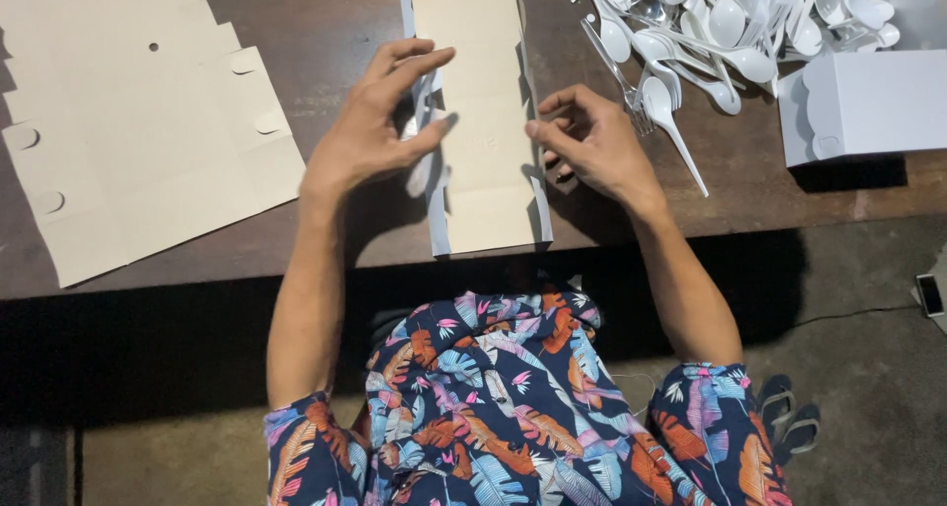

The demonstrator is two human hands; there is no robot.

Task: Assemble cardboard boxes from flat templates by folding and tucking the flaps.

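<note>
Pinching the flat tan cardboard box blank (483,121) at both edges: left hand (380,121) perhaps also holding blurred white plastic cutlery (422,166), right hand (592,141) fingers curled.

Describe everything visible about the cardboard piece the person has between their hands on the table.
The cardboard piece is a flat-cut box blank, tan on its upward face and white along its turned-up edges. It lies lengthwise away from the person on the dark wooden table, its near end close to the table edge. Both long side flaps are folded upward. The left hand presses the left flap with thumb and fingers; the right hand pinches the right flap. Its far end runs out of view.
</note>
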